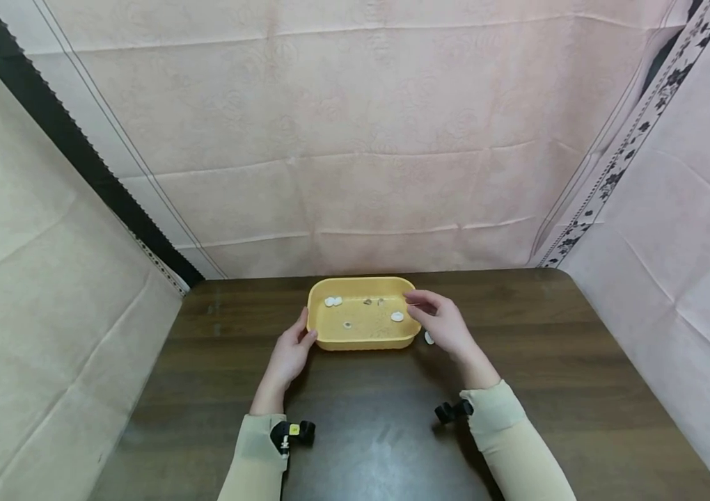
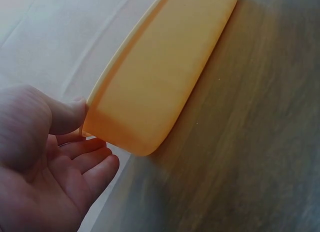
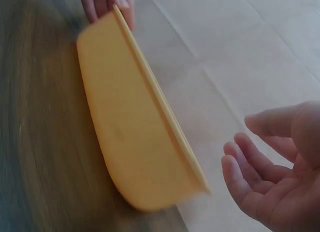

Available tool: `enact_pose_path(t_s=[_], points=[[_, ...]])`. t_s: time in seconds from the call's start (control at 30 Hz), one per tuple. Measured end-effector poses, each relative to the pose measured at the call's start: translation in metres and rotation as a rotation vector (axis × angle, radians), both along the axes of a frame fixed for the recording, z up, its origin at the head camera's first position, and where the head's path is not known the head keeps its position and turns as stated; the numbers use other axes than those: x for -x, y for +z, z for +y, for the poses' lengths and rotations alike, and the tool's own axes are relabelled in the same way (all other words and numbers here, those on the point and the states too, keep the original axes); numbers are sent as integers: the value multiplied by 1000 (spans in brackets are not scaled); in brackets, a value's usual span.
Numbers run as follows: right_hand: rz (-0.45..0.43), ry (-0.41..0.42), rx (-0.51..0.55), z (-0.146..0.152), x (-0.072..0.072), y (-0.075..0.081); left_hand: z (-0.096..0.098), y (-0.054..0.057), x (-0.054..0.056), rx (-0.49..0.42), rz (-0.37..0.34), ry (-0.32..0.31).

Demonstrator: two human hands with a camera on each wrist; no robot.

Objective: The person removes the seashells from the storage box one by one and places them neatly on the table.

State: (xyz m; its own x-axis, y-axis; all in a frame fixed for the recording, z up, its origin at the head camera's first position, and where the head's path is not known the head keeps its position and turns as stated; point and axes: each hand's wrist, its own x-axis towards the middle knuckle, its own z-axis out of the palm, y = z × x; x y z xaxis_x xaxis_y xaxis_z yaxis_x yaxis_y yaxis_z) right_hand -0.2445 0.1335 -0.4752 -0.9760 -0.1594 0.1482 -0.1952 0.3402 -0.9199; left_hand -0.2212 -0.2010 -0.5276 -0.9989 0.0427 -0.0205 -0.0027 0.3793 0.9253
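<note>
A shallow yellow plastic tray (image 1: 364,344) is on the table near its far edge. My left hand (image 1: 290,353) grips its left end, thumb on the rim and fingers bent around the outside, as the left wrist view (image 2: 55,147) shows. Inside lie small flat white pieces (image 1: 397,316), two of them side by side at the far left (image 1: 333,301), and a few tiny dull bits (image 1: 367,302). Over the right rim hovers my right hand (image 1: 445,323), fingers loosely bent, apart from the tray in the right wrist view; I see nothing in it.
Another white piece (image 1: 429,338) is outside the tray, by its right end below my right hand. The brown wooden table (image 1: 380,424) runs toward me. Pale cloth (image 1: 355,139) hangs behind the table and along both sides.
</note>
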Motion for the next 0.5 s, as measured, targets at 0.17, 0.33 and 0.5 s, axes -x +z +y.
enact_pose_path(t_s=[0.17, 0.33, 0.5], points=[[-27, 45, -7, -20, 11, 0, 0, 1, 0, 1, -4, 7], [-42, 104, -29, -34, 21, -4, 1, 3, 0, -3, -19, 10], [-73, 136, -49, -43, 28, -9, 1, 3, -1, -3, -25, 6]])
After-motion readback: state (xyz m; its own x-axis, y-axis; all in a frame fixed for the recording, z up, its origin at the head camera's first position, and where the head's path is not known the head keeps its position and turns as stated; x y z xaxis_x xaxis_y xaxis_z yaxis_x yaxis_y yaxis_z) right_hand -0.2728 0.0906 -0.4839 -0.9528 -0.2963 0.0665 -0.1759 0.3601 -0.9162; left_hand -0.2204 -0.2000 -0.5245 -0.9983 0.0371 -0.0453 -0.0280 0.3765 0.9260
